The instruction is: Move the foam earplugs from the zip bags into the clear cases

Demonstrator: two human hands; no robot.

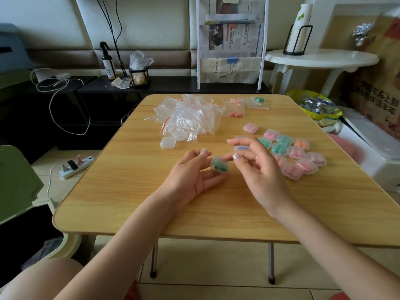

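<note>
1. The left hand (192,176) lies palm up over the wooden folding table (121,191); its curled fingers cradle a small clear case (219,166) with green foam earplugs inside, so the grip is narrow and closed round that case.
2. The right hand (257,169) hovers just beside the case, fingers spread and loosely bent; its thumb tip sits at the case's right edge, but whether it actually pinches the case I cannot tell.
3. To the right of the hands, a cluster of filled cases (296,156) rests on the table, holding pink, green and orange earplugs; one pink-filled case (250,128) sits a little apart, further back.
4. Beyond the left hand, a heap of empty zip bags (188,114) with red seals covers the table's far middle; two empty clear cases (167,142) lie at its near edge, touching the bags.
5. At the far edge, a zip bag with pink earplugs (234,110) lies just beside the heap; a zip bag with green earplugs (257,102) lies to its right.
</note>
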